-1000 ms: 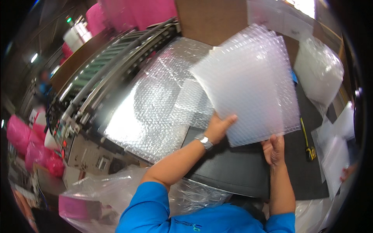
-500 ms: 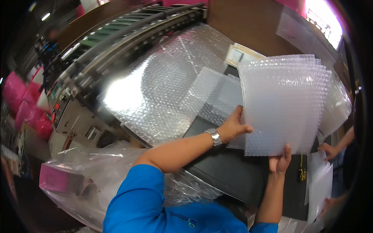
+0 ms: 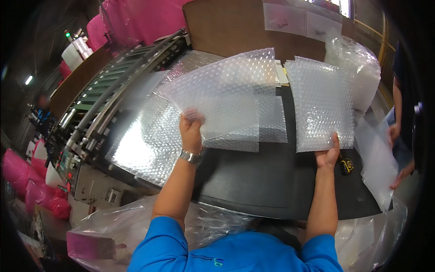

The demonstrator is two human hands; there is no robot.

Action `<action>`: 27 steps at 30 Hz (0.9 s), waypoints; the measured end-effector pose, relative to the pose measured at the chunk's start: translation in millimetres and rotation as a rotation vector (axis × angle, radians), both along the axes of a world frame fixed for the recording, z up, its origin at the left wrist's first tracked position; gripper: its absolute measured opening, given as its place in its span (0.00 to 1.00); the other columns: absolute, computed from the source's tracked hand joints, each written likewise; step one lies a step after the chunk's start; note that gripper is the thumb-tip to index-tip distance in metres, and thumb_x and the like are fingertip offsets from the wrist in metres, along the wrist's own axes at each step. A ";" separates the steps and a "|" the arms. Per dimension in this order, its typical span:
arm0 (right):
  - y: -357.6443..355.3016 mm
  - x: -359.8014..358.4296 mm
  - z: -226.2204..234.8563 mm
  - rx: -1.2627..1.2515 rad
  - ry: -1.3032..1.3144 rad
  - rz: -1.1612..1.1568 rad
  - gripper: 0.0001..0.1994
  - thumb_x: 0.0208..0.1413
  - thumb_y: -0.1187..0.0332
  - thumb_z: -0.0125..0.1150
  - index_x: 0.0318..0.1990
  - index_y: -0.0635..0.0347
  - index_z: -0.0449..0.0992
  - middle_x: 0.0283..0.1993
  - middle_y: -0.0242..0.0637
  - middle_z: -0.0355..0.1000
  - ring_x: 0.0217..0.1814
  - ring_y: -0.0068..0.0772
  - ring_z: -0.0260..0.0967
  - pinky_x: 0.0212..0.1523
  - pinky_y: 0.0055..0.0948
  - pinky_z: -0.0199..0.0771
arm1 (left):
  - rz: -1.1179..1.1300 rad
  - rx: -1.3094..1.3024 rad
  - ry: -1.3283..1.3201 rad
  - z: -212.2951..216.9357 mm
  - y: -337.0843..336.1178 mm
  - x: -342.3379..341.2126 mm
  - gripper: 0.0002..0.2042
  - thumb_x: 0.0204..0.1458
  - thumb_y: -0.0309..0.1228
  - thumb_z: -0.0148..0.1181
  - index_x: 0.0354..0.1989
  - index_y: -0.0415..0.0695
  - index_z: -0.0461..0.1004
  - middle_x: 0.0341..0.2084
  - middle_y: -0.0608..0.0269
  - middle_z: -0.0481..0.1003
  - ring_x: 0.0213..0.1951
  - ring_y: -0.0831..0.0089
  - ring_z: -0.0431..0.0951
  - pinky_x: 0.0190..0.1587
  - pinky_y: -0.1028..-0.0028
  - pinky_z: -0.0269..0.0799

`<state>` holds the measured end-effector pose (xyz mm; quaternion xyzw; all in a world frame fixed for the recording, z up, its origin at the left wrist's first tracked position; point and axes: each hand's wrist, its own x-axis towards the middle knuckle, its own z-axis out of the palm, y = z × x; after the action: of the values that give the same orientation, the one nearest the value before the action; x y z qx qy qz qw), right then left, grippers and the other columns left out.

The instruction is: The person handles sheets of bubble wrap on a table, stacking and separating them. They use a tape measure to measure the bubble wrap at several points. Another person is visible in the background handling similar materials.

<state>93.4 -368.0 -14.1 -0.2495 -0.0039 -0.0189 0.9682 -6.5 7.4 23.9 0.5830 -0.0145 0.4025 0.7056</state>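
Bubble-wrap stack (image 3: 321, 104) is over the right part of the desk (image 3: 253, 181), long axis running near to far, far end canted slightly left, flat face up. Right hand (image 3: 328, 154) grips its near edge, thumb on top. Can't tell if the stack's far end rests on anything.

Bubble-wrap sheet (image 3: 231, 77) is left of it: far edge slants up to the right, one corner pointing far right, body curled. Left hand (image 3: 191, 129) grip is closed on its near-left edge. More small sheets (image 3: 273, 119) under and beside it.

Desk is black and smooth, near edge bowed by the lens. Big silvery sheet (image 3: 145, 145) covers the left part. Tape measure (image 3: 346, 166) just beside the right hand.

Room: roller machine (image 3: 113, 90) on the left, brown board (image 3: 226, 27) behind, pink wrap (image 3: 140, 18) beyond. Clear bag (image 3: 358, 68) far right. Co-worker's hand (image 3: 395, 131) at the right rim, on clear sheets (image 3: 376, 149).
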 end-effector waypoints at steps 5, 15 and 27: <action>5.7 -2.9 -7.5 0.004 -0.067 0.136 0.23 0.48 0.60 0.55 0.50 0.60 0.62 0.48 0.38 0.64 0.49 0.37 0.62 0.49 0.38 0.64 | 0.266 0.193 0.003 22.2 6.9 -82.2 0.09 0.47 0.25 0.56 0.36 0.41 0.66 0.28 0.69 0.69 0.31 0.80 0.67 0.35 0.79 0.64; 14.6 -6.0 -16.0 -0.027 -0.015 0.187 0.25 0.47 0.62 0.57 0.51 0.62 0.60 0.48 0.38 0.64 0.50 0.36 0.62 0.50 0.37 0.66 | 0.684 0.425 -0.009 24.8 21.4 -192.5 0.10 0.50 0.26 0.54 0.40 0.39 0.66 0.34 0.68 0.69 0.36 0.82 0.66 0.41 0.80 0.61; 8.4 14.2 -41.8 -0.033 0.033 0.181 0.21 0.47 0.63 0.57 0.49 0.60 0.63 0.46 0.35 0.65 0.49 0.35 0.63 0.49 0.36 0.65 | 0.574 -0.038 -0.021 15.4 29.6 -244.7 0.13 0.51 0.32 0.52 0.42 0.40 0.65 0.38 0.59 0.69 0.39 0.73 0.70 0.44 0.73 0.64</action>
<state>107.6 -359.6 -56.0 -0.2644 -0.0108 0.0728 0.9616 -251.2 37.0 39.3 0.5456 0.1512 0.5919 0.5737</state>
